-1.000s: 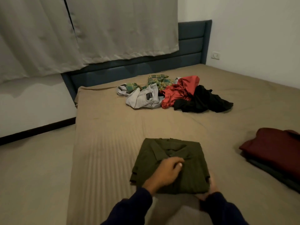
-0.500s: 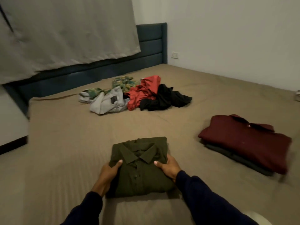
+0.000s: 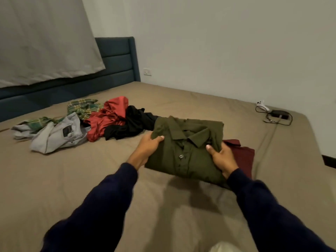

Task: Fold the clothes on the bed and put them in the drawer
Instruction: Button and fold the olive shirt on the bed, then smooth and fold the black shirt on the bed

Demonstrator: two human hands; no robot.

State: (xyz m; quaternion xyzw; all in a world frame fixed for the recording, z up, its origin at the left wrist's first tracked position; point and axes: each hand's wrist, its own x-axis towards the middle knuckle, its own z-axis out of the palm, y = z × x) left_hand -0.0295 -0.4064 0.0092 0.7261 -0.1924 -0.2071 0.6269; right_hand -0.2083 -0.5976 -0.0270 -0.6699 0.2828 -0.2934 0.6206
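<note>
A folded olive green shirt is held above the bed, collar away from me. My left hand grips its left edge and my right hand grips its right edge, thumbs on top. Under and behind the shirt lies a folded maroon shirt, mostly hidden. At the back left is a heap of unfolded clothes: a grey garment, a green plaid one, a red one and a black one.
A dark blue headboard and a grey curtain stand at the back left. A white wall runs along the bed's far side. A black charger with cable lies at the far right corner of the bed.
Both hands have lifted the olive shirt off the bed and carried it right, over the maroon shirt. My view has turned right.
</note>
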